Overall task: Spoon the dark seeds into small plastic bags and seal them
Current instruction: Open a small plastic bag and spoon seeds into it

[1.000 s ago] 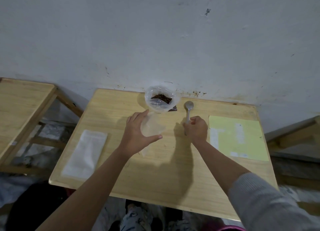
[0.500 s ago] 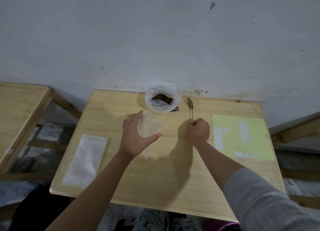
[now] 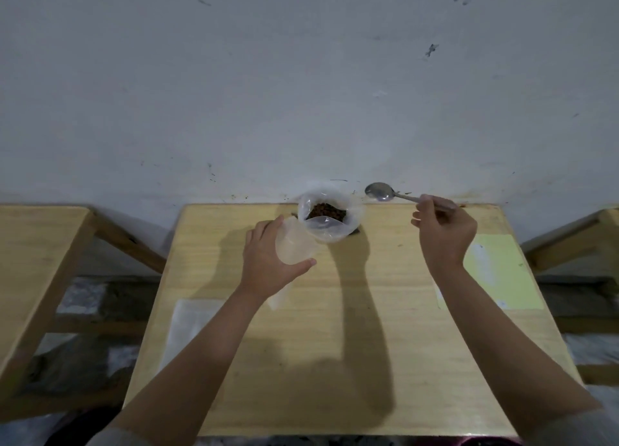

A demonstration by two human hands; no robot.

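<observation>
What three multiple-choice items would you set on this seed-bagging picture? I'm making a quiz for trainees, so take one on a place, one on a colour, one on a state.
1. Where does the big bag of dark seeds stand?
A. At the table's far edge by the wall
B. On the yellow sheet
C. At the table's near edge

2. What colour is the sheet to the right on the table?
A. Red
B. Pale yellow
C. Black

3. How is the spoon in the right hand?
A. Heaped with seeds
B. Lying on the table
C. Lifted, its bowl empty

Answers: 1 A, the bag sits by the wall, beyond the small bag that the left hand holds. 2 B, the sheet is pale yellow. 3 C, the bowl shows bare metal in the air.
</observation>
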